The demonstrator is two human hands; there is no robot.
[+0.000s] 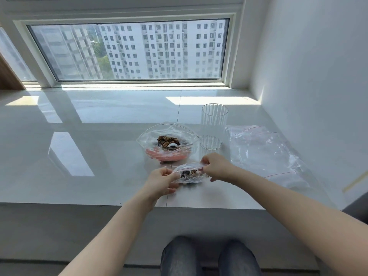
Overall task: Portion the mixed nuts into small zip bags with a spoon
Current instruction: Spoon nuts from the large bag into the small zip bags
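At the near edge of the sill (99, 156): small zip bag (189, 174) of nuts, pinched at either end by left hand (162, 181) and right hand (216, 168). Seemingly sealing. Best pressed steadily along the strip, squeezing air out first. Spoon (175, 145) resting in the big bag (168, 143).

the spoon (175, 145) is mostly buried in the nuts (168, 142). the right hand (216, 167) covers one end of the small bag (189, 173). the knees (209, 257) are cut off at the bottom edge.
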